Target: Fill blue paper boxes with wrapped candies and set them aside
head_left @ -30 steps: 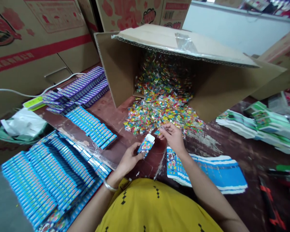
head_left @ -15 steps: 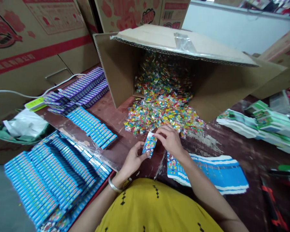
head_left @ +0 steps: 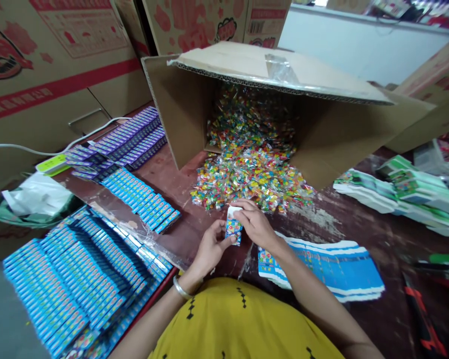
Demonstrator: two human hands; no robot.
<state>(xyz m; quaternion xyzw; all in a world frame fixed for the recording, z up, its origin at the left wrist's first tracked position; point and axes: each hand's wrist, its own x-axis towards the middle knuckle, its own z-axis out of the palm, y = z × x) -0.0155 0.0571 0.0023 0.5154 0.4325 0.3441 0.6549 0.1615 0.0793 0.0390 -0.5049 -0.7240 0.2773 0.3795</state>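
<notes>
- Left hand [head_left: 210, 245] holds the blue box [head_left: 233, 229].
- Right hand [head_left: 255, 224] has come over its white flap [head_left: 232, 210]; both now work it.
- Right-hand grip: cannot tell, fingertips hidden.

Left hand [head_left: 209, 247] pinches, thumb in front; right hand [head_left: 255, 225] bends in just beside it, fingers curled, grip unclear; left forearm [head_left: 153, 318] and right forearm [head_left: 310, 285] slant inward

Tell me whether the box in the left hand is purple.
No, the small box in the left hand is blue with a colourful print.
</notes>
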